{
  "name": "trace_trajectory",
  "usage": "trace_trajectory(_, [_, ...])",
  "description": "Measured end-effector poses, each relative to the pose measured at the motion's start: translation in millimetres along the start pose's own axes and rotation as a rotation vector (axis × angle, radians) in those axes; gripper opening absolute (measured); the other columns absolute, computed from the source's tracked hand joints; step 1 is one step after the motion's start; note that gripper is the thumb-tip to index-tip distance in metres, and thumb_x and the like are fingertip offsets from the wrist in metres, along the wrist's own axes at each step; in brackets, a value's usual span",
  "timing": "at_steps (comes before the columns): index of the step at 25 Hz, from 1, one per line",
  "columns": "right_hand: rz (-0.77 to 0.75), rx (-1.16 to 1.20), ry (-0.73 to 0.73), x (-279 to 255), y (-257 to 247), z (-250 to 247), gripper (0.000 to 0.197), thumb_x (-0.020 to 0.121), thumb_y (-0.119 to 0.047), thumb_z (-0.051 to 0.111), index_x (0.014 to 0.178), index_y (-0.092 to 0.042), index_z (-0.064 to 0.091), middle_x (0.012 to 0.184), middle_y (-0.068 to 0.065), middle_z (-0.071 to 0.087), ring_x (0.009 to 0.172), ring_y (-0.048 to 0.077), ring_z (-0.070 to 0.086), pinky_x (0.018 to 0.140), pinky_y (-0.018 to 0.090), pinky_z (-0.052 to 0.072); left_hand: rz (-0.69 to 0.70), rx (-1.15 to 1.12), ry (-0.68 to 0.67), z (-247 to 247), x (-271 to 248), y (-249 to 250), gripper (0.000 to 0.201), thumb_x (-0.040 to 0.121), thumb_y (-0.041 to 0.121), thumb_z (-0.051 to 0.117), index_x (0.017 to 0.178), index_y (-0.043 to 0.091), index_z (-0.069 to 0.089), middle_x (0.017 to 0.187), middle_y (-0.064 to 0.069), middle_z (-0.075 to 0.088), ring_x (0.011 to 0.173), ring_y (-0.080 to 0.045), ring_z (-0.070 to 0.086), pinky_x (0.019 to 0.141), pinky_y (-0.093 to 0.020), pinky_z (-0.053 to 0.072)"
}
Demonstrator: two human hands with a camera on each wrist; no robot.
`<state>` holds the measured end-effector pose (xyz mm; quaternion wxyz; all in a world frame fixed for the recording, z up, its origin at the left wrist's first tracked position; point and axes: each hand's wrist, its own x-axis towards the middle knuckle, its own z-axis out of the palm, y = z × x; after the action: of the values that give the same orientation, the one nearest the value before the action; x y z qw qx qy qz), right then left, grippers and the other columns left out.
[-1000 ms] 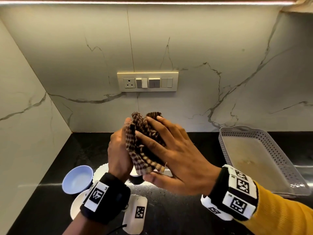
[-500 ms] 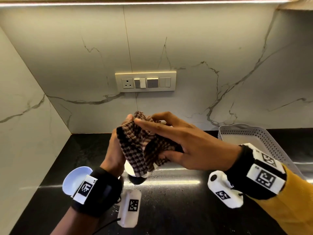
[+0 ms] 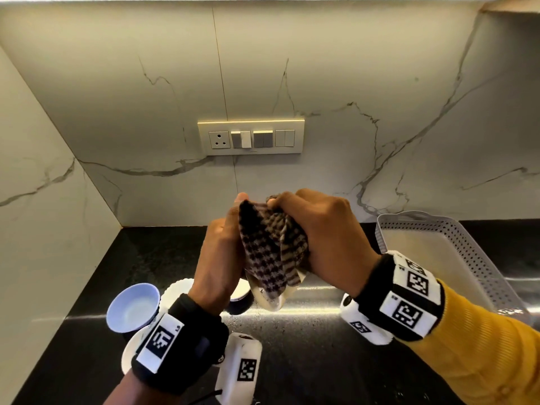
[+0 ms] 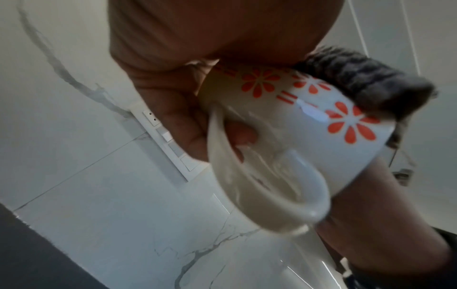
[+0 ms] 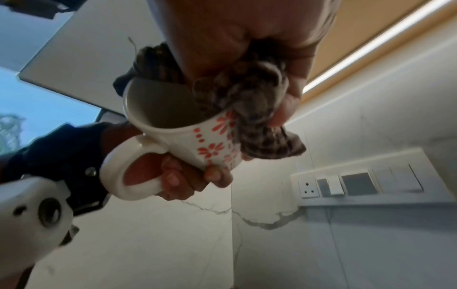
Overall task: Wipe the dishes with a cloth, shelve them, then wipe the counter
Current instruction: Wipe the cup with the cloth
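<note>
A white mug with orange flowers (image 5: 188, 135) is held up above the black counter (image 3: 306, 355). My left hand (image 3: 219, 255) grips the mug (image 4: 309, 121) from the left, fingers curled under its body beside the handle (image 5: 123, 172). My right hand (image 3: 324, 238) clutches a brown checked cloth (image 3: 268, 252) and presses the cloth (image 5: 249, 103) over the mug's rim and side. In the head view the cloth hides nearly all of the mug (image 3: 267, 299).
A pale blue bowl (image 3: 133, 306) and white plates (image 3: 178, 290) sit on the counter at the lower left, under my left wrist. A grey perforated tray (image 3: 473, 258) stands at the right. A switch panel (image 3: 251, 137) is on the marble wall behind.
My right hand went from flat fingers laid across the cloth to a curled fist bunching it on the mug. Both hands moved slightly down and right.
</note>
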<state>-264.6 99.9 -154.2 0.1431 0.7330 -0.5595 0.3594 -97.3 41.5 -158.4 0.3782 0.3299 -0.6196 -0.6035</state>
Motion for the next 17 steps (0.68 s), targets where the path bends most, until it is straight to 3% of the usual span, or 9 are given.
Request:
trace_trajectory(3, [0.196,0.473,0.096,-0.6,-0.6,8.0,0.011,0.084,-0.033,0.067,0.074,-0.031,0.062,0.065,-0.015,0.06,0.06,0.002,0.058,0.057,0.024,0.046,0.192,0.015,0.09,1.9,-1.6,-1.1,0.075,0.092,0.076,0.036,0.086,0.005,0.059,0.083,-0.031,0.063,0.08,-0.053,0.063,0.077,-0.073,0.051])
trace_trajectory(6, [0.409,1.033,0.113,-3.5,-5.0,9.5,0.034,0.091,-0.023,0.067,0.06,-0.036,0.069,0.063,-0.016,0.066,0.064,-0.002,0.065,0.062,0.018,0.052,0.312,0.025,0.142,7.6,-4.2,-5.4,0.05,0.09,0.072,0.033,0.086,0.035,0.066,0.086,-0.016,0.065,0.085,-0.041,0.066,0.077,-0.066,0.056])
trace_trajectory(7, [0.385,0.992,0.1,-4.6,-3.6,8.3,0.029,0.091,-0.027,0.071,0.063,-0.035,0.07,0.066,-0.014,0.068,0.065,0.003,0.068,0.063,0.022,0.054,0.314,0.003,0.118,8.0,-5.1,-7.8,0.045,0.092,0.069,0.032,0.089,0.044,0.07,0.087,-0.01,0.069,0.087,-0.034,0.07,0.076,-0.06,0.059])
trace_trajectory(9, [0.239,0.539,0.101,-5.9,3.1,3.2,0.021,0.087,-0.035,0.078,0.072,-0.031,0.065,0.068,-0.012,0.067,0.06,0.009,0.065,0.059,0.026,0.052,0.183,-0.051,0.028,3.5,-4.6,-9.3,0.046,0.093,0.065,0.03,0.09,0.053,0.074,0.093,0.001,0.077,0.09,-0.019,0.075,0.075,-0.044,0.061])
trace_trajectory(10, [0.177,0.323,0.124,-5.0,7.2,-0.6,0.021,0.087,-0.032,0.079,0.073,-0.027,0.064,0.065,-0.013,0.063,0.056,0.009,0.06,0.056,0.024,0.048,0.103,-0.037,-0.026,-2.4,-4.0,-8.1,0.046,0.09,0.068,0.031,0.091,0.054,0.075,0.098,0.003,0.079,0.092,-0.017,0.076,0.077,-0.043,0.061])
trace_trajectory(11, [0.122,0.181,0.157,-2.9,9.8,-4.2,0.019,0.088,-0.029,0.075,0.074,-0.023,0.065,0.062,-0.014,0.058,0.052,0.008,0.055,0.054,0.02,0.042,0.031,-0.005,-0.088,-11.8,-1.7,-7.0,0.048,0.086,0.075,0.035,0.095,0.051,0.075,0.102,0.0,0.079,0.094,-0.022,0.077,0.077,-0.046,0.062])
trace_trajectory(13, [0.009,-0.016,0.214,1.3,10.3,-15.2,0.018,0.089,-0.03,0.066,0.077,-0.016,0.068,0.06,-0.013,0.051,0.049,0.009,0.046,0.056,0.016,0.031,-0.103,0.079,-0.251,-26.7,1.3,1.0,0.073,0.071,0.092,0.041,0.107,0.036,0.071,0.103,-0.012,0.078,0.084,-0.033,0.076,0.068,-0.045,0.064])
trace_trajectory(15, [-0.096,-0.155,0.203,1.0,8.8,-18.3,0.019,0.091,-0.03,0.066,0.083,-0.015,0.072,0.06,-0.005,0.056,0.048,0.013,0.047,0.054,0.018,0.034,-0.218,0.14,-0.389,-31.2,3.2,8.6,0.086,0.067,0.093,0.035,0.105,0.024,0.07,0.091,-0.016,0.076,0.066,-0.029,0.07,0.056,-0.031,0.057])
trace_trajectory(17, [-0.123,-0.237,0.151,-1.4,5.9,-14.3,0.013,0.09,-0.028,0.073,0.088,-0.015,0.074,0.063,-0.002,0.059,0.048,0.015,0.05,0.048,0.021,0.04,-0.201,0.177,-0.406,-23.9,2.2,11.9,0.079,0.076,0.089,0.035,0.096,0.023,0.073,0.077,-0.012,0.071,0.055,-0.019,0.058,0.049,-0.024,0.046])
